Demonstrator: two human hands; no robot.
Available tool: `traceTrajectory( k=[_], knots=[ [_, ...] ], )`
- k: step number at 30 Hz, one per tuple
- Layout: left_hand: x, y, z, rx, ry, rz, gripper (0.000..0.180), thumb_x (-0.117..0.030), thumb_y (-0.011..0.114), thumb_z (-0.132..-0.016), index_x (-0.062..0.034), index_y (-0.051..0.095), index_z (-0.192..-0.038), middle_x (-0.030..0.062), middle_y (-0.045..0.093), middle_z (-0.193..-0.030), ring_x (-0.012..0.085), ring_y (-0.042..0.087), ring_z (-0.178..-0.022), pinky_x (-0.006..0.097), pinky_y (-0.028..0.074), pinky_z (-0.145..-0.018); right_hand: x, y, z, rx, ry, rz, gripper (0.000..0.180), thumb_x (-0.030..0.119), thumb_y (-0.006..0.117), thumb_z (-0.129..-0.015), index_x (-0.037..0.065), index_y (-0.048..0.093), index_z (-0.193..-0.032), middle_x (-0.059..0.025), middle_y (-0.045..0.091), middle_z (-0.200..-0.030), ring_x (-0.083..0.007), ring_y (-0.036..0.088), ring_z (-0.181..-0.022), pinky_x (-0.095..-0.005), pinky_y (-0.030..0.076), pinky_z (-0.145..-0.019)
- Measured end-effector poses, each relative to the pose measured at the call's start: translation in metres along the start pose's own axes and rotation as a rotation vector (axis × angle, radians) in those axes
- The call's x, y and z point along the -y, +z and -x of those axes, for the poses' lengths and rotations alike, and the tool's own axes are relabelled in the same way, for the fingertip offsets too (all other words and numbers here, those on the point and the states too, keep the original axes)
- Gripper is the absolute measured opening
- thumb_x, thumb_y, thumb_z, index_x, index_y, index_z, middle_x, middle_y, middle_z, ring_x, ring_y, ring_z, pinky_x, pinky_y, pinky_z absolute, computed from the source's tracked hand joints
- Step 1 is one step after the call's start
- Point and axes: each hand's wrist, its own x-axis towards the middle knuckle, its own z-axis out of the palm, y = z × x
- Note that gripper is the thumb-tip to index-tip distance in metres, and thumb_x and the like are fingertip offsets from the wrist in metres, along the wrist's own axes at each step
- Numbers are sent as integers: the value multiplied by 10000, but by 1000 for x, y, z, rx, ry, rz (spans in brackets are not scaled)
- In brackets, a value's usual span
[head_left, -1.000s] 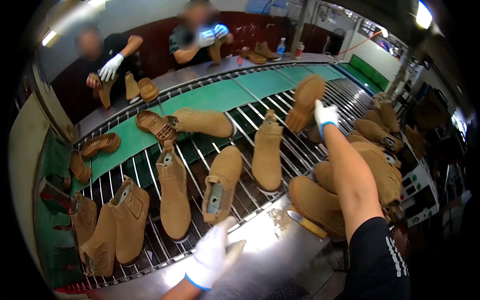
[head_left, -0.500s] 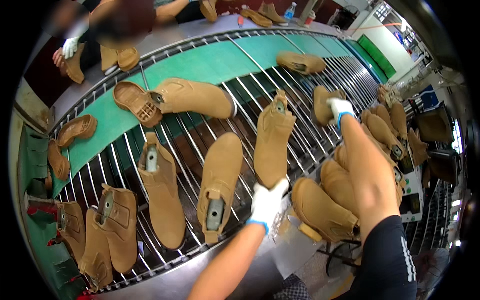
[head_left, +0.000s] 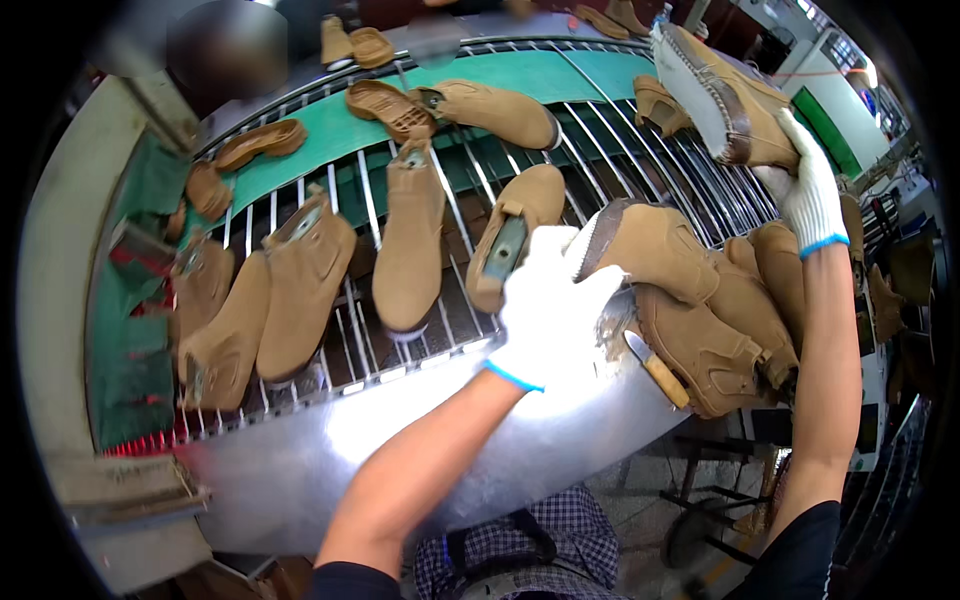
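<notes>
My left hand (head_left: 550,305), in a white glove, grips a tan suede ankle boot (head_left: 655,245) by its top, lifted just off the conveyor's near edge. My right hand (head_left: 805,190), also gloved, holds a second tan boot (head_left: 725,95) high at the right, its pale stitched sole turned toward me. Below the two hands lies a heap of more tan boots (head_left: 720,335) at the belt's right end.
Several tan boots (head_left: 410,240) lie on the steel roller conveyor (head_left: 360,215) with its green belt (head_left: 300,165). Loose soles (head_left: 385,105) rest at the far side. A wooden-handled tool (head_left: 655,370) lies near the metal rim (head_left: 400,430). A person stands across the belt.
My left hand took hold of a boot and lifted it. My right hand picked up another boot from the right side and raised it high. The view swung closer to the conveyor.
</notes>
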Motion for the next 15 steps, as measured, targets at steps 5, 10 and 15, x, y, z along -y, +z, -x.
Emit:
traceTrajectory(
  k=[5,10,15],
  knots=[
    [-71,-156,63,-162,114,319,585,-270,846,-902,32,660,-1367,133,722,-1263,207,699,-1146,362,564,-1019,14,-6,127,28,-152,-73,563,342,759,-1017,-38,633,-1412,-193,638,-1429,-297,622,-1313,-460,558,-1037],
    [-70,-304,110,-345,205,476,354,-200,680,-1025,1,649,-1315,115,728,-1214,226,708,-1096,382,566,-1028,-16,-8,275,29,-683,759,565,249,756,-946,-63,615,-1396,-214,725,-1220,-281,721,-1122,-433,585,-961],
    [39,-429,195,-486,-76,-424,656,-420,778,-955,52,608,-1378,192,700,-1326,319,687,-1202,428,538,-1070,-97,19,419,355,-638,1224,712,349,789,-868,28,539,-1452,-191,725,-1012,-388,742,-770,-479,611,-694]
  ],
)
